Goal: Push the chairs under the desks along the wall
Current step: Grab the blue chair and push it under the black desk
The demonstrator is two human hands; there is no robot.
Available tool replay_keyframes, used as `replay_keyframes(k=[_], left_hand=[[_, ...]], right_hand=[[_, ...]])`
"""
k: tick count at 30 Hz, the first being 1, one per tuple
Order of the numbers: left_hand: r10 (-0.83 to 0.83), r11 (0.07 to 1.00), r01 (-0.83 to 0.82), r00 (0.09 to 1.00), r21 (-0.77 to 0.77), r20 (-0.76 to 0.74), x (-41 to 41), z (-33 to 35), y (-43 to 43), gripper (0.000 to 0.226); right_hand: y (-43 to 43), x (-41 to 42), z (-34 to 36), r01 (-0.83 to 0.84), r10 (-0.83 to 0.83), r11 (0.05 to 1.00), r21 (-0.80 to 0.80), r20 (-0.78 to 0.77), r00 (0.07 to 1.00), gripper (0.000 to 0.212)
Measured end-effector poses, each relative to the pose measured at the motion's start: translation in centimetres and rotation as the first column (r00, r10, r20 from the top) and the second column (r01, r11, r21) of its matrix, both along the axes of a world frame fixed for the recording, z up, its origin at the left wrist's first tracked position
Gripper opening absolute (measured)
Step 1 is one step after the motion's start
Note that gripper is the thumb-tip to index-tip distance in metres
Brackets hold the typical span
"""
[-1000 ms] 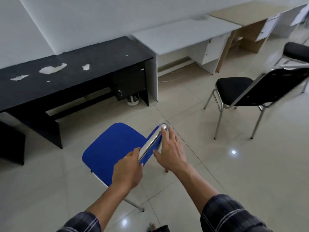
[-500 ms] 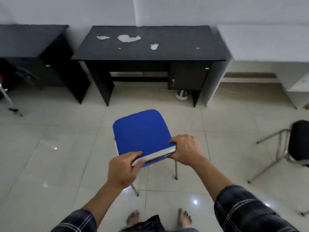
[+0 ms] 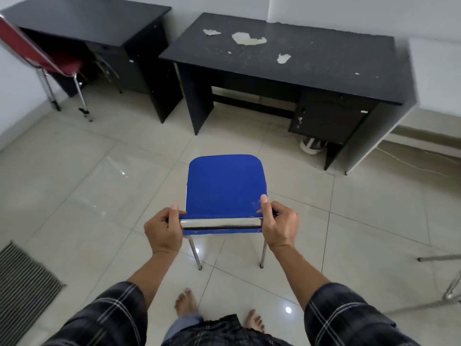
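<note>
A blue chair (image 3: 225, 183) with chrome legs stands on the tiled floor in front of me, its seat facing the wall. My left hand (image 3: 163, 229) grips the left end of its backrest top, and my right hand (image 3: 278, 224) grips the right end. Straight ahead against the wall is a black desk (image 3: 311, 61) with peeling patches on its top and an open knee space on its left side. The chair's front edge is short of that desk. A second black desk (image 3: 99, 23) sits at the far left with a red chair (image 3: 37, 56) beside it.
A white desk (image 3: 439, 71) adjoins the black one on the right. A white round object (image 3: 311, 146) and a thin cable lie under the desk's right end. A striped mat (image 3: 22, 283) is at lower left. Chrome legs of another chair (image 3: 449, 260) show at right. My bare feet stand behind the chair.
The chair has been swung round and now sits squarely facing the peeling black desk. Both hands have shifted out to the two ends of the backrest. My view has turned left.
</note>
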State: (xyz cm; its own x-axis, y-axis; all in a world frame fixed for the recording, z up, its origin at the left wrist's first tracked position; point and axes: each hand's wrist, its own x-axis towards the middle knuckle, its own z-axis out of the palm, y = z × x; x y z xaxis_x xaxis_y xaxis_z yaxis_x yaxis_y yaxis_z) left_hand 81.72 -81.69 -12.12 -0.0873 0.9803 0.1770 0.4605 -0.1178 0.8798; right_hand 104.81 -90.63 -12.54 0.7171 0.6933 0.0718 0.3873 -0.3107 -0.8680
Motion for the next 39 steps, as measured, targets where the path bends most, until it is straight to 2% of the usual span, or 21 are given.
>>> replay_keyframes(k=[5, 10, 13, 18, 21, 26, 29, 31, 33, 35, 37, 39], left_hand=[[0.012, 1.000, -0.012, 1.000, 0.016, -0.011, 0.2, 0.0, 0.9, 0.041], [0.016, 0.997, -0.014, 0.999, 0.077, -0.028, 1.2, 0.7, 2.4, 0.046], [0.014, 0.994, -0.009, 0.999, 0.108, -0.051, 1.6, 0.9, 3.5, 0.046], [0.009, 0.993, -0.002, 0.998, 0.116, -0.060, 1.5, 0.3, 5.1, 0.049], [0.002, 0.994, 0.003, 0.999, 0.108, -0.053, 1.6, 0.0, 6.2, 0.047], [-0.011, 0.996, 0.015, 0.999, 0.093, -0.043, 2.5, -0.1, 9.9, 0.049], [-0.028, 0.995, 0.032, 0.998, 0.093, -0.050, 3.1, -0.1, 12.2, 0.054], [-0.040, 0.996, 0.043, 0.998, 0.079, -0.045, 3.5, -0.1, 13.6, 0.054], [-0.042, 0.997, 0.046, 0.997, 0.067, -0.058, 3.9, -0.2, 15.1, 0.055], [-0.039, 0.998, 0.042, 0.997, 0.044, -0.072, 4.3, -0.2, 16.2, 0.055], [-0.021, 0.999, 0.024, 0.996, 0.032, -0.081, 4.8, 0.0, 17.0, 0.054], [0.030, 0.999, -0.026, 0.994, 0.038, -0.105, 5.4, 0.5, 17.2, 0.048]], right_hand=[[0.8, 0.2, 0.4, 0.002, -0.004, 0.998, 0.062, 0.033, 0.999, 0.070], [2.6, 1.1, 0.1, 0.007, -0.012, 0.994, 0.111, 0.039, 0.999, 0.072], [3.9, 1.5, 0.0, 0.003, -0.010, 0.991, 0.134, 0.054, 0.999, 0.082], [5.0, 1.2, 0.4, 0.018, -0.028, 0.985, 0.169, 0.057, 0.998, 0.069], [5.9, 1.0, 0.3, 0.027, -0.034, 0.984, 0.174, 0.039, 0.999, 0.068], [9.6, 2.0, -0.1, 0.103, -0.106, 0.987, 0.122, 0.024, 0.994, 0.064], [11.9, 1.8, -0.3, 0.235, -0.234, 0.972, 0.003, -0.030, 0.972, 0.050], [13.6, 1.6, 0.2, 0.386, -0.401, 0.914, -0.126, -0.136, 0.906, 0.038], [15.1, 1.5, 1.2, 0.480, -0.550, 0.833, -0.276, -0.307, 0.777, 0.053], [16.8, 1.7, 2.2, 0.508, -0.651, 0.759, -0.407, -0.452, 0.610, 0.066], [18.2, 2.3, 2.6, 0.537, -0.688, 0.718, -0.443, -0.568, 0.451, 0.063], [18.9, 2.7, 2.9, 0.571, -0.717, 0.673, -0.470, -0.605, 0.347, 0.051]])
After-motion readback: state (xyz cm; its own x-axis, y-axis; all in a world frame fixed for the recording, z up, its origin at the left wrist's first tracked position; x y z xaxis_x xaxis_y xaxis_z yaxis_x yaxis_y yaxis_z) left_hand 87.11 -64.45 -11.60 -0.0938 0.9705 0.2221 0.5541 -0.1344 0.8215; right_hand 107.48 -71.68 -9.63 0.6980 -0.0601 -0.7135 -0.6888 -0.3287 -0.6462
